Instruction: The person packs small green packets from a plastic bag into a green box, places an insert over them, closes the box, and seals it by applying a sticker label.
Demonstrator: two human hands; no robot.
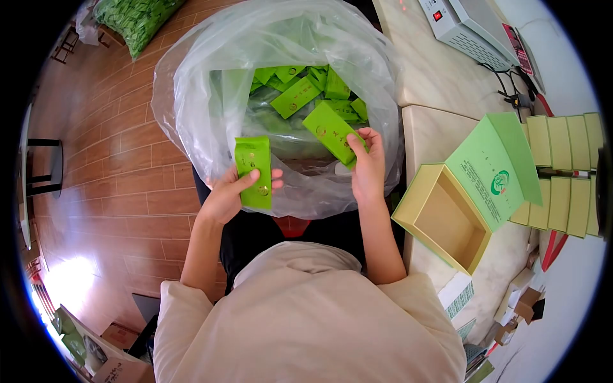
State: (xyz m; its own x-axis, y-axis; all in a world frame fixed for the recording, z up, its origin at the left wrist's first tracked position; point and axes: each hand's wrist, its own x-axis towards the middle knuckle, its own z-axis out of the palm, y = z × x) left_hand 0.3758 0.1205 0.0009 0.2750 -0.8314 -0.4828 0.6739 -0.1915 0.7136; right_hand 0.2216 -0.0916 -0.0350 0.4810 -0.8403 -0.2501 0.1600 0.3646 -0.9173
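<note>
My left hand [225, 196] is closed on a bright green foil packet [254, 159], held upright with the thumb pressed on its front. Another green packet [327, 129] with gold print is pinched in my right hand [369, 165], tilted over the near side of a big clear plastic bag [211, 45]. Inside the bag lie several loose packets [295, 97] of the same kind. To the right, an open gift box [440, 220] rests on the counter, its green printed lid [488, 172] folded back. Bare yellowish inner surfaces show in the box.
The marbled counter [424, 137] runs along my right side. Yellow-green boxes [559, 143] are stacked at its far edge, below a grey machine [469, 32] with a red switch and black cables [507, 83]. Another bag of green packets [137, 22] sits at upper left, near a dark stool [54, 167].
</note>
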